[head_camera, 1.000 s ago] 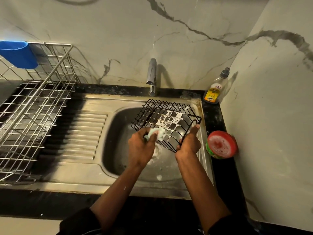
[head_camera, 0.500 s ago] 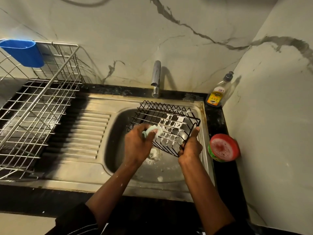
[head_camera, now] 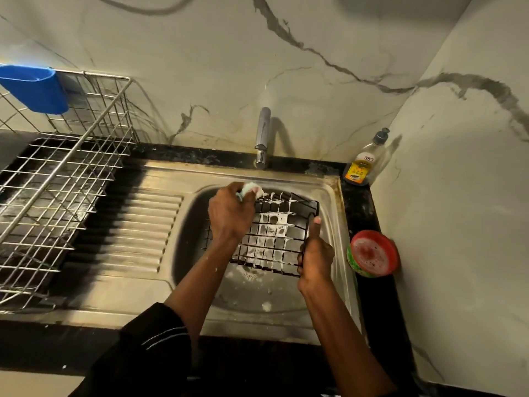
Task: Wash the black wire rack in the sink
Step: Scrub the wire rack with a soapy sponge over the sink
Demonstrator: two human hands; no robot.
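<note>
We find one black wire rack [head_camera: 274, 233] at the centre of the frame. It is held tilted over the basin of one steel sink [head_camera: 333, 196], and white foam clings to its wires.

Two hands work on the rack:
- The right hand [head_camera: 315, 256] grips the rack's right edge, fingers curled round the frame and thumb laid straight up along it.
- The left hand [head_camera: 230, 216] reaches over the rack's upper left corner and clutches one pale sponge [head_camera: 249, 189], which touches the far edge wires.

Foam patches lie on the basin floor below the rack. One chrome tap [head_camera: 263, 138] stands at the wall, above the basin.

On the black counter at the right we count two containers:
- One pump bottle [head_camera: 363, 164] with a yellow label, in the corner at upper right.
- One round tub [head_camera: 372, 253] with a red lid, lower down, just beside the sink rim.

At the left of the frame, one steel wire basket [head_camera: 57, 181] stands partly over the ribbed drainboard [head_camera: 134, 233]. One blue cup [head_camera: 34, 90] hangs on its upper left rim.
</note>
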